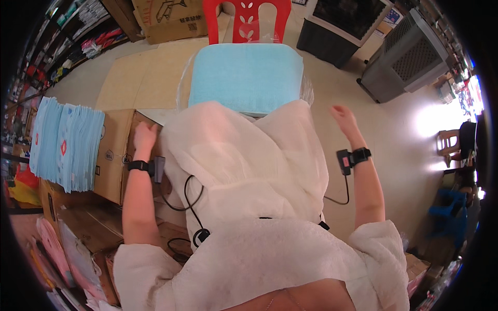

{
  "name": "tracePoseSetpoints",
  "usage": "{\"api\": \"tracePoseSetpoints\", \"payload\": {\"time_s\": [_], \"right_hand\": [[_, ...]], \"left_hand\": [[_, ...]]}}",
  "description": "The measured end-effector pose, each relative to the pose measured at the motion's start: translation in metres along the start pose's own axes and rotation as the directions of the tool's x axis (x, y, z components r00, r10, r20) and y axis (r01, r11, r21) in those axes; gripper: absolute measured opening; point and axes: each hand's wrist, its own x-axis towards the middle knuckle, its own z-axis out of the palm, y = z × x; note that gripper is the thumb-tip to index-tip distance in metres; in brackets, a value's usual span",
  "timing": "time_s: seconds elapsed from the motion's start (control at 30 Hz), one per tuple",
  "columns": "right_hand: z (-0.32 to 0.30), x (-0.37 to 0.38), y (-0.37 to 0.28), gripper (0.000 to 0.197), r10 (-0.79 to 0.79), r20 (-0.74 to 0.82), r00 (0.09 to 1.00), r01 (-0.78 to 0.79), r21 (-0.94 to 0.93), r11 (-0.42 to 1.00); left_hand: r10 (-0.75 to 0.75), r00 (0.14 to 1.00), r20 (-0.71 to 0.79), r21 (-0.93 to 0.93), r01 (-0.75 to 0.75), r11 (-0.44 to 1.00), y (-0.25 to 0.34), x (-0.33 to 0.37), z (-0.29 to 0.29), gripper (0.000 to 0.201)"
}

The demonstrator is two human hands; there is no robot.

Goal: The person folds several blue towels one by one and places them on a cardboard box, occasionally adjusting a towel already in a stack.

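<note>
In front of my knees lies a light blue stack of thin sheets (246,75), with clear plastic (307,90) showing along its sides. My left hand (145,137) hangs by my left thigh, beside a cardboard box (115,155); its fingers are curled, and nothing shows in them. To the right of my knees, my right hand (343,118) is held out over the floor with its fingers bent in, and I see nothing in it. Both hands are apart from the blue stack. On the box at left stand packed bundles of flat light blue packets (67,145).
A red plastic chair (247,20) stands behind the blue stack. At the far right are two dark air coolers (407,57). Shelves of goods (85,39) line the far left. Black cables (189,199) run from my wrist devices. A blue stool (447,215) is at right.
</note>
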Motion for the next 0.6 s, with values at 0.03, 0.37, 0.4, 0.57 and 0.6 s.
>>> {"api": "tracePoseSetpoints", "payload": {"time_s": [0.03, 0.37, 0.4, 0.57, 0.6], "right_hand": [[0.021, -0.008, -0.035, 0.047, -0.106, 0.051, 0.993, 0.099, 0.113, 0.989], [0.048, -0.007, -0.109, 0.019, -0.358, 0.245, 0.901, 0.433, -0.452, 0.78], [0.046, -0.008, -0.111, 0.018, -0.324, 0.245, 0.914, 0.403, -0.453, 0.795], [0.021, 0.008, -0.109, 0.019, -0.218, 0.405, 0.888, 0.388, -0.403, 0.829], [0.019, 0.011, -0.107, 0.019, -0.221, 0.454, 0.863, 0.404, -0.359, 0.841]], "left_hand": [[0.073, 0.997, -0.006, -0.242, -0.072, 0.967, 0.012, -0.003, 0.004, 0.034], [0.355, 0.895, 0.269, -0.724, -0.055, 0.688, 0.092, -0.026, -0.011, 0.018], [0.369, 0.9, 0.234, -0.716, -0.097, 0.691, 0.091, -0.026, -0.009, 0.018], [0.318, 0.947, 0.051, -0.685, -0.198, 0.701, 0.091, -0.017, -0.012, 0.016], [0.311, 0.951, -0.001, -0.688, -0.226, 0.689, 0.09, -0.012, -0.014, 0.016]]}}
